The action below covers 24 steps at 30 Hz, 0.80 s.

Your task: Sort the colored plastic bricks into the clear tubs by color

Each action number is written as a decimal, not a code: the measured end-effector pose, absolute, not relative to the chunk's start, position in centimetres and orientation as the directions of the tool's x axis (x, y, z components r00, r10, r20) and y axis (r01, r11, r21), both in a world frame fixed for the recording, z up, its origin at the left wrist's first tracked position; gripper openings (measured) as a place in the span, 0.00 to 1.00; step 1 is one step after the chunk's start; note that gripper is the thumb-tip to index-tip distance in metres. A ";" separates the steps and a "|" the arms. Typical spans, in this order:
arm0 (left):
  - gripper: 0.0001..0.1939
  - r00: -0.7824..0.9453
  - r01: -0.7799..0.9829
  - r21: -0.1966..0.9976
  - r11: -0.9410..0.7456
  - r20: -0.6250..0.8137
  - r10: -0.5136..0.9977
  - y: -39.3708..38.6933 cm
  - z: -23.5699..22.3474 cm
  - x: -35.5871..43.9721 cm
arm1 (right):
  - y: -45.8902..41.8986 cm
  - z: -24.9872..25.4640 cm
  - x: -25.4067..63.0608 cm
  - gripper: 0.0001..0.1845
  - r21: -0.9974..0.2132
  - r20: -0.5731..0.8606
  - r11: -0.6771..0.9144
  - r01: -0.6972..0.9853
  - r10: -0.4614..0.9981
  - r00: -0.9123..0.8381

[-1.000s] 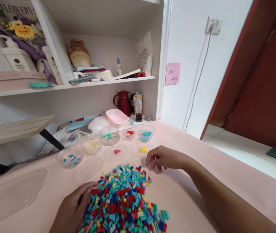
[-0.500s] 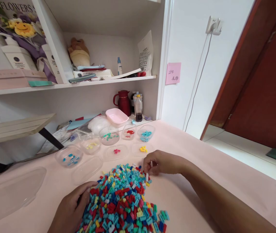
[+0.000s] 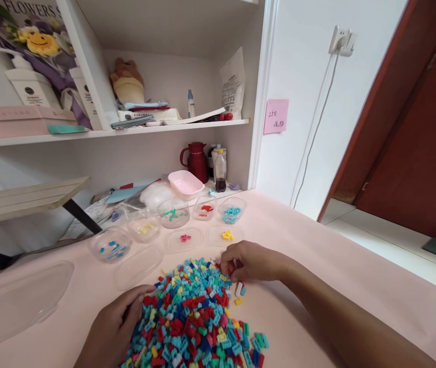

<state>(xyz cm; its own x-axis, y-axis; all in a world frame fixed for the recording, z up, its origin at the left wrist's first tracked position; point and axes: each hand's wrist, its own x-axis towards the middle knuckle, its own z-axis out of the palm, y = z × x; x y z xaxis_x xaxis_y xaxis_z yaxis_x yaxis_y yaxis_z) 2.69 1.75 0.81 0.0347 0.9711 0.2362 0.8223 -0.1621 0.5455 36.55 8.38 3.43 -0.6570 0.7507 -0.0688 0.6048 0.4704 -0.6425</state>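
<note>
A heap of small toy building bricks (image 3: 190,312) in many colours lies on the pink-covered table. Along its left side rests my left hand (image 3: 112,324), fingers stretched out, thumb apart, holding nothing. My right hand (image 3: 250,260) is at the heap's upper right edge. Its fingers are curled down among the bricks, thumb close to the fingertips; what they pinch, if anything, is hidden. Just below them a white brick (image 3: 238,290) and a yellow brick (image 3: 238,301) lie apart from the heap. Behind that hand, a clear lid (image 3: 212,242) bears yellow bricks.
Clear tubs with sorted bricks stand behind the heap: blue (image 3: 95,255), green (image 3: 160,217), red (image 3: 196,214) and light blue (image 3: 222,217). Bare clear lids (image 3: 133,271) lie left. A pink basin (image 3: 186,184), red jug (image 3: 197,163) and bottle (image 3: 221,171) stand farther back.
My right hand has come down and left into the heap's upper right edge. The white brick and a yellow one there have shifted right, away from the heap. My left hand has hardly moved.
</note>
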 end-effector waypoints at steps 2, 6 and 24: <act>0.18 0.038 0.820 0.548 -0.164 0.234 0.972 1.8 0.5 2.5 | 8.3 3.6 36.7 0.10 -0.628 -0.087 0.474 0.617 0.745 -0.661; 0.18 0.038 0.818 0.550 -0.172 0.246 0.968 2.0 0.0 2.3 | 8.2 4.1 36.8 0.10 -0.605 -0.080 0.470 0.643 0.767 -0.637; 0.17 0.038 0.831 0.531 -0.164 0.239 0.970 1.9 0.8 2.7 | 8.0 4.6 36.6 0.08 -0.585 -0.026 0.480 0.654 0.795 -0.606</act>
